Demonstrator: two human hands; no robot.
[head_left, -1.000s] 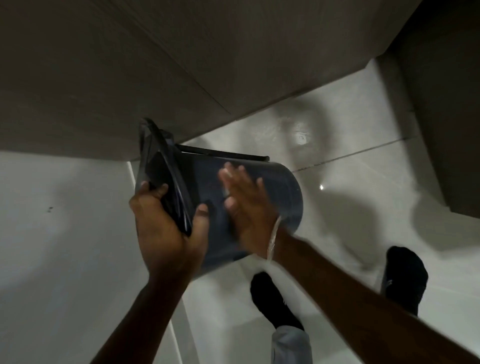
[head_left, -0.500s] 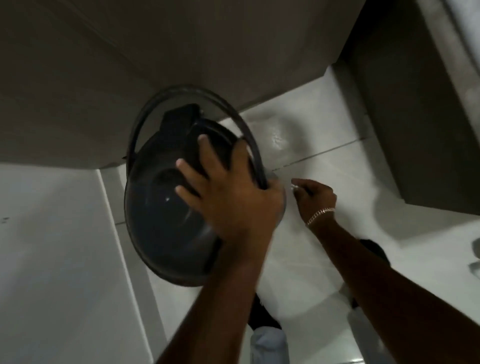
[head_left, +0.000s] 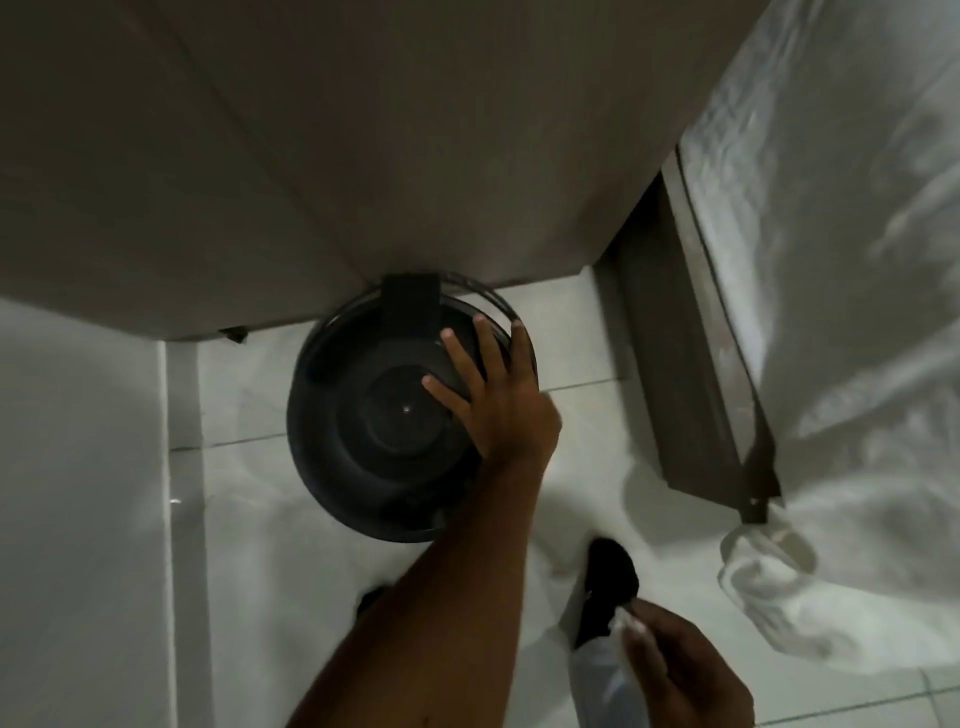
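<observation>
A dark round bin stands upright on the white tiled floor, against the foot of a brown panel. I look straight down into it. A thin wire ring and a black block sit at its far rim. My left hand rests on the bin's right rim, fingers straight and spread over the opening. My right hand is low at the bottom right, away from the bin, fingers curled. It seems to pinch a small white thing, which is blurred.
A brown panel fills the top. A white wall runs down the left. A dark wooden frame and crumpled white plastic sheeting are on the right. My feet in black socks stand just behind the bin.
The bin went from tilted in both hands to standing upright on the floor. My right hand left it and drew back to the bottom right. My left hand stays on the rim.
</observation>
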